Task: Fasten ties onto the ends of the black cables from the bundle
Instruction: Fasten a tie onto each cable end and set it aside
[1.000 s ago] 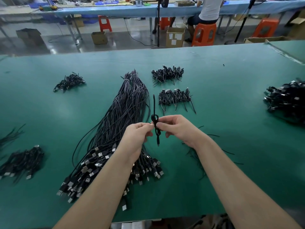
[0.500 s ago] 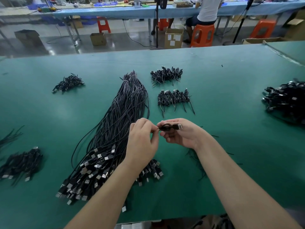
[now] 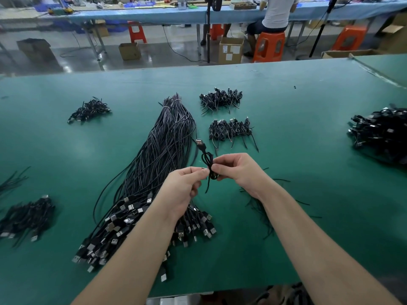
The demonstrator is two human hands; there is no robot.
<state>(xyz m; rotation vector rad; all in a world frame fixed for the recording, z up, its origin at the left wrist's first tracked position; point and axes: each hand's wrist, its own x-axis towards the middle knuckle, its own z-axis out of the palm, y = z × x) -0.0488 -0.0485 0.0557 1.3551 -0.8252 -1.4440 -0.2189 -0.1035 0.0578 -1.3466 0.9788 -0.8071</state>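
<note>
1. Changed vs half a second ago: coiled cable (image 3: 208, 164) turned from lying sideways between the fingers to roughly upright, USB plug (image 3: 200, 143) now pointing up and left instead of right; left hand (image 3: 184, 188) dropped slightly lower, below the right
2. Both hands at frame centre, raised over the green table (image 3: 308, 150), fingertips close together on the same small coil
3. Right hand (image 3: 240, 170): fingers curled, gripping the coil at its lower loop
4. Left hand: thumb and forefinger pinching something thin at the coil's waist, looks like a tie end; too small to confirm
5. Loose black tail (image 3: 207, 186) hanging down from the coil between the two hands
6. Main cable bundle (image 3: 163, 155) lying left of centre, running from upper centre down to lower left, USB plugs fanned out at the near end, partly under the left forearm; bound with a light tie near its far tip
7. Two piles of finished coils (image 3: 229, 130) just right of the bundle, upper centre, one behind the other
8. Smaller pile (image 3: 90, 110) in upper left, well apart from the bundle
9. Larger dark heap (image 3: 381, 133) at right edge
10. Another plug pile (image 3: 26, 216) at left edge, lower down; a few thin strands above it
11. Loose thin ties (image 3: 259, 208) scattered on the table under and beside the right forearm
12. Background, top of frame: blue benches, orange stools (image 3: 269, 46), cardboard boxes (image 3: 230, 50), a seated person (image 3: 275, 14) facing away
</note>
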